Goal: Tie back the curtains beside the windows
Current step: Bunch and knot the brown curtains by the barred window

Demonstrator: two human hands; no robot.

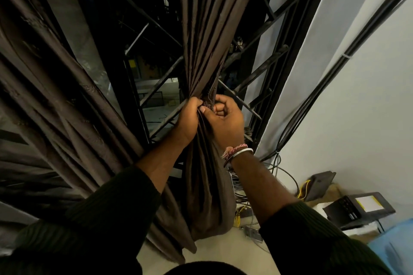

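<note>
Head view: your hands meet at frame centre.
Left hand (188, 118): grips the gathered brown curtain (207, 29).
Right hand (225, 118): pinches its folds.
Second curtain (55, 96): hangs at left.

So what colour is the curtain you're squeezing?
Dark brown. The gathered curtain shows best in the head view, gripped by both hands.

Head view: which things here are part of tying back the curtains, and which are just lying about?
In the job:
gathered curtain
left hand
right hand
hanging curtain

Lying about:
cable bundle
black devices
blue object
</note>
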